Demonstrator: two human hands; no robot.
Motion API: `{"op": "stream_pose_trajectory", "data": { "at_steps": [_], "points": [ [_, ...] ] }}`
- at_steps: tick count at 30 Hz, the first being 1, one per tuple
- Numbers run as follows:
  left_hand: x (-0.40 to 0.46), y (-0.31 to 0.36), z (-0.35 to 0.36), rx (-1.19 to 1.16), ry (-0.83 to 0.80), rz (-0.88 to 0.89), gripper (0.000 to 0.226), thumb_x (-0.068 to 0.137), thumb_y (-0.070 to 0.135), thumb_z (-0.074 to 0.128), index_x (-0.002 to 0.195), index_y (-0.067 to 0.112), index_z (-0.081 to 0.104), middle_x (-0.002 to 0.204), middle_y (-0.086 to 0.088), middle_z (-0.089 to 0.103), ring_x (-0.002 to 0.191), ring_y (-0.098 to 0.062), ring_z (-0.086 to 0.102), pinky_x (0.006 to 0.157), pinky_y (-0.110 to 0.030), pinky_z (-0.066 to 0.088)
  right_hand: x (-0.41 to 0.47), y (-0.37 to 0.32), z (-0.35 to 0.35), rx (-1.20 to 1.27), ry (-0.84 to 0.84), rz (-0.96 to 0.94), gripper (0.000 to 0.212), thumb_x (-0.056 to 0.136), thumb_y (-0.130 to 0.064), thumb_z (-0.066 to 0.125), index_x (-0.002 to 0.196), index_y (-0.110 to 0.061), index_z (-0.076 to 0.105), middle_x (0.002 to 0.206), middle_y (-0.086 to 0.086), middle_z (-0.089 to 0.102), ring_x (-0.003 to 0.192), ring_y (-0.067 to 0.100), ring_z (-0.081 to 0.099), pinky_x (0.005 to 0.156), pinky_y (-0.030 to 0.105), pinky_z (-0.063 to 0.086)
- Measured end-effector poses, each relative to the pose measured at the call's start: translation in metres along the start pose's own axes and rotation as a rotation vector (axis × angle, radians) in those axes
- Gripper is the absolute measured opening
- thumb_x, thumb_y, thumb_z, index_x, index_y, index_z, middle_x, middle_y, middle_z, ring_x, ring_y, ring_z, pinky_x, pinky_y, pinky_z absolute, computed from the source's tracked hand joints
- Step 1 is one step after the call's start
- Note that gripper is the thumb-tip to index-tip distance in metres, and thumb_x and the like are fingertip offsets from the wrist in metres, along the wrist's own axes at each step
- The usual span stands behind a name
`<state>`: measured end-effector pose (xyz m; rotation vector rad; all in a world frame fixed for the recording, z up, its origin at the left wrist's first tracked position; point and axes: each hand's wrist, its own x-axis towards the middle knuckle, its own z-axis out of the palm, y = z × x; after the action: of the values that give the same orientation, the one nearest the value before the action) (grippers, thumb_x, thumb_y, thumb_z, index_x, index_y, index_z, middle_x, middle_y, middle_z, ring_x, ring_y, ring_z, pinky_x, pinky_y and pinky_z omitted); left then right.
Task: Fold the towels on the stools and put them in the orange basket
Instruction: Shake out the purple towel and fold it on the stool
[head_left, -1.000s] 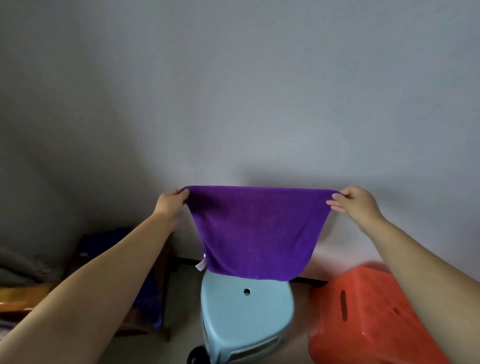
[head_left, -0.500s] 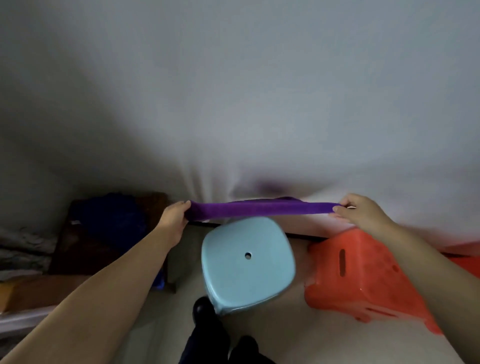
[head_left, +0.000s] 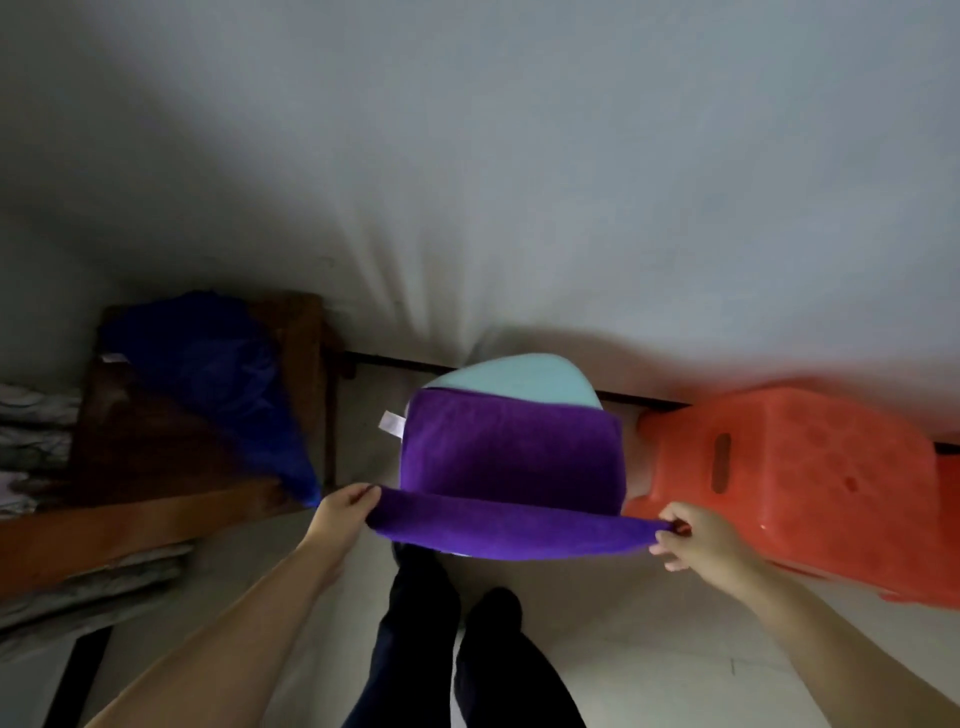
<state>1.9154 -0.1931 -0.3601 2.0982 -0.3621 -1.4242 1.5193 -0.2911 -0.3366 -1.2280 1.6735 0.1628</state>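
Purple towel (head_left: 511, 470) lies spread over the pale blue stool (head_left: 524, 376) at the centre of the frame, its white tag (head_left: 390, 422) sticking out at the upper left corner. I see my hands wide apart, each pinched on a near corner: the left hand (head_left: 344, 514) grips the left end, the right hand (head_left: 693, 535) the right end, lifting that edge into a rolled band. An orange stool (head_left: 810, 467) stands just right of it. At left, a dark blue towel (head_left: 218, 374) drapes over a brown wooden stool (head_left: 156, 457).
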Motion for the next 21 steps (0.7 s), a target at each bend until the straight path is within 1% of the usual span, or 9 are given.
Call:
{"op": "stream_pose_trajectory", "data": {
  "at_steps": [4,7,9,11,13,16,18,20,21],
  "points": [
    [0.056,0.023,0.012,0.047,-0.037,0.056,0.015,0.095,0.013,0.053,0.088,0.013,0.066,0.085,-0.006,0.063,0.085,-0.02,0.056,0.081,-0.032,0.045,0.056,-0.016,-0.005,-0.079,0.149,-0.03,0.009,0.089,-0.005,0.056,0.091,-0.013,0.056,0.075,0.009,0.066,0.054,0.014,0.066,0.035,0.013,0.039],
    [0.097,0.051,0.028,0.099,0.029,0.146,0.02,0.096,0.017,0.051,0.083,0.02,0.067,0.079,0.001,0.064,0.078,-0.016,0.058,0.072,-0.031,0.047,0.101,-0.028,-0.009,-0.044,0.262,-0.042,0.011,0.088,-0.005,0.057,0.097,-0.011,0.057,0.073,0.009,0.063,0.047,0.011,0.062,0.033,0.01,0.038],
    [0.127,0.064,0.04,0.15,0.062,0.203,0.02,0.096,0.019,0.05,0.086,0.018,0.067,0.086,-0.009,0.067,0.082,-0.026,0.062,0.076,-0.037,0.051,0.13,-0.031,-0.007,0.028,0.322,-0.021,0.011,0.089,-0.003,0.055,0.098,-0.007,0.057,0.074,0.012,0.061,0.042,0.008,0.06,0.033,0.011,0.037],
    [0.15,0.069,0.051,0.211,0.1,0.23,0.024,0.096,0.022,0.049,0.102,0.008,0.067,0.102,-0.018,0.067,0.095,-0.034,0.064,0.087,-0.049,0.052,0.153,-0.029,0.0,0.048,0.389,0.004,0.012,0.089,-0.004,0.055,0.1,-0.002,0.059,0.082,0.017,0.063,0.058,0.017,0.064,0.048,0.015,0.043],
    [0.165,0.066,0.059,0.265,0.138,0.235,0.028,0.096,0.024,0.048,0.11,0.006,0.065,0.11,-0.017,0.065,0.104,-0.034,0.061,0.093,-0.05,0.049,0.169,-0.023,0.008,0.009,0.452,0.027,0.018,0.089,-0.008,0.057,0.104,0.001,0.062,0.087,0.018,0.063,0.081,0.026,0.061,0.067,0.024,0.039],
    [0.17,0.052,0.067,0.194,0.148,0.154,0.027,0.097,0.032,0.046,0.111,0.015,0.062,0.11,-0.007,0.063,0.104,-0.026,0.059,0.097,-0.047,0.047,0.179,-0.012,0.032,0.105,0.456,0.074,0.019,0.09,-0.021,0.055,0.095,-0.004,0.061,0.079,0.011,0.057,0.077,0.024,0.054,0.067,0.031,0.037],
    [0.162,0.039,0.066,0.152,0.164,0.088,0.029,0.096,0.04,0.046,0.112,0.019,0.057,0.11,-0.003,0.061,0.103,-0.024,0.058,0.096,-0.045,0.047,0.175,-0.006,0.046,0.314,0.385,0.135,0.034,0.089,-0.038,0.049,0.084,-0.005,0.059,0.075,0.013,0.054,0.072,0.024,0.052,0.063,0.033,0.041],
    [0.147,0.024,0.062,0.182,0.175,0.047,0.031,0.094,0.045,0.046,0.111,0.02,0.051,0.107,0.0,0.058,0.099,-0.022,0.057,0.091,-0.042,0.047,0.166,0.002,0.058,0.475,0.274,0.254,0.053,0.093,-0.051,0.039,0.111,-0.006,0.06,0.109,0.016,0.061,0.103,0.03,0.058,0.088,0.041,0.048],
    [0.138,0.017,0.061,0.208,0.174,0.039,0.032,0.093,0.047,0.047,0.111,0.02,0.05,0.106,0.0,0.057,0.096,-0.022,0.056,0.087,-0.039,0.047,0.159,0.006,0.062,0.499,0.236,0.312,0.061,0.093,-0.057,0.035,0.127,-0.011,0.054,0.13,0.014,0.055,0.12,0.032,0.052,0.101,0.047,0.042]
  ]
}}
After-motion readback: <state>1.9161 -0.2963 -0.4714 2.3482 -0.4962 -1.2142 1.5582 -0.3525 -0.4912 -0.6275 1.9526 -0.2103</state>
